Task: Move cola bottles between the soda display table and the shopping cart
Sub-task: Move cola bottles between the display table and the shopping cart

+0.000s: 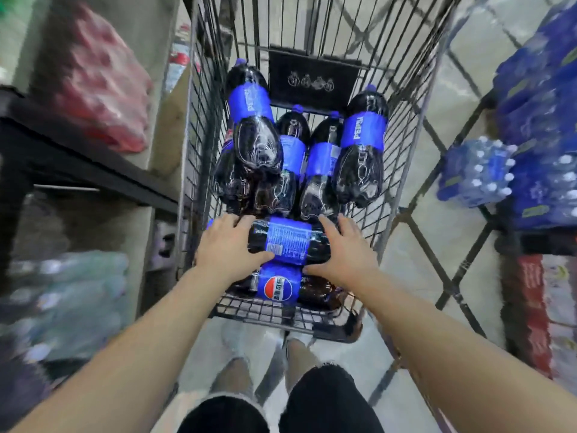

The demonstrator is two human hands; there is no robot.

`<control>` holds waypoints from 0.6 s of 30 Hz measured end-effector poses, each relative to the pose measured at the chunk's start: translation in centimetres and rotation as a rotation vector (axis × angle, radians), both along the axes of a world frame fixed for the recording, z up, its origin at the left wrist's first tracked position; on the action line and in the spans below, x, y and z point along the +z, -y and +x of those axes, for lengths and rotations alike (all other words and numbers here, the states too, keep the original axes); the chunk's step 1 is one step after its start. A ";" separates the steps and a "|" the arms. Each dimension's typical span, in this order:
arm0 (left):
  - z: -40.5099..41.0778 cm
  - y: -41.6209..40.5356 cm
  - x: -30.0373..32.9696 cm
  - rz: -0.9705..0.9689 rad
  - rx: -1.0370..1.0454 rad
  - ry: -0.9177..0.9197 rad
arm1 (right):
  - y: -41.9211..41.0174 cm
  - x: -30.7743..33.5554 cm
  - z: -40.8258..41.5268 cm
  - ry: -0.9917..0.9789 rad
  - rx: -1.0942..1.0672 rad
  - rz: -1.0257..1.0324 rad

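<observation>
1. Left hand (229,245) curled over one end of a sideways cola bottle (288,242), thumb underneath against the label; right hand (342,248) spread on the other end, fingers over the far side, thumb tucked below. Grip: two hands clamped on the one bottle, one at each end.
2. Held bottle lying crosswise at the near end of the shopping cart (406,126), resting just above a second crosswise bottle (281,289) with its round logo facing up.
3. Farther in: four more bottles lying lengthwise, caps pointing away — a left bottle (253,120) stacked high, two middle bottles (293,145) (324,151) lower, a right bottle (363,145) against the wire side.
4. Outside the cart: dark shelf (78,151) with red packs (103,79) on the left, blue shrink-wrapped packs (537,120) on the right.
5. Likely risks: slick, rounded plastic sliding out of an end-only hold; bottle below rolling once weight shifts; stacked left bottle toppling if the pile is nudged; knuckles catching the wire rim on the way up or down.
6. Lifting or setting down: cannot tell from this view.
</observation>
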State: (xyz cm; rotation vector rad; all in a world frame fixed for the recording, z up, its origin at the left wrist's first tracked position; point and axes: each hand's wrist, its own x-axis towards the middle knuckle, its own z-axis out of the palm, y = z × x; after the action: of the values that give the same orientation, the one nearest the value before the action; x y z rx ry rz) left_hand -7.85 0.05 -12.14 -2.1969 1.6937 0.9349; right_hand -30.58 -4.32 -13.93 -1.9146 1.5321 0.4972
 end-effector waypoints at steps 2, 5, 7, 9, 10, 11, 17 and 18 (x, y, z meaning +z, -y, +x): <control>0.0 -0.2 -1.4 -0.008 0.100 -0.038 | 0.1 -1.4 0.1 0.006 -0.010 0.007; -0.1 -0.5 -3.0 -0.082 0.334 -0.105 | 0.4 -3.0 0.1 -0.009 0.023 -0.008; -0.4 -0.6 -4.0 -0.128 0.551 -0.139 | 0.5 -3.5 0.0 -0.035 0.064 -0.034; -0.4 -0.4 -5.3 -0.106 0.803 -0.152 | 0.7 -3.8 -0.1 -0.046 0.078 -0.074; -0.4 -0.2 -5.9 -0.074 0.954 -0.178 | 0.8 -4.0 -0.2 -0.044 0.072 -0.089; -0.4 0.0 -6.3 -0.027 1.119 -0.232 | 0.9 -4.2 -0.2 -0.040 0.065 -0.094; -0.6 0.8 -8.7 0.115 1.531 -0.610 | 1.6 -5.2 -0.2 -0.086 0.035 -0.034; -0.6 1.1 -9.2 0.109 1.566 -0.662 | 1.6 -5.4 -0.1 -0.089 0.028 -0.032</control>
State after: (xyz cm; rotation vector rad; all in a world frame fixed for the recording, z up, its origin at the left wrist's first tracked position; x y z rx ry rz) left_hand -8.48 -1.10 -21.37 -3.0621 -0.4698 2.0465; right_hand -30.71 -5.89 -19.29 -1.9646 1.5797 0.5799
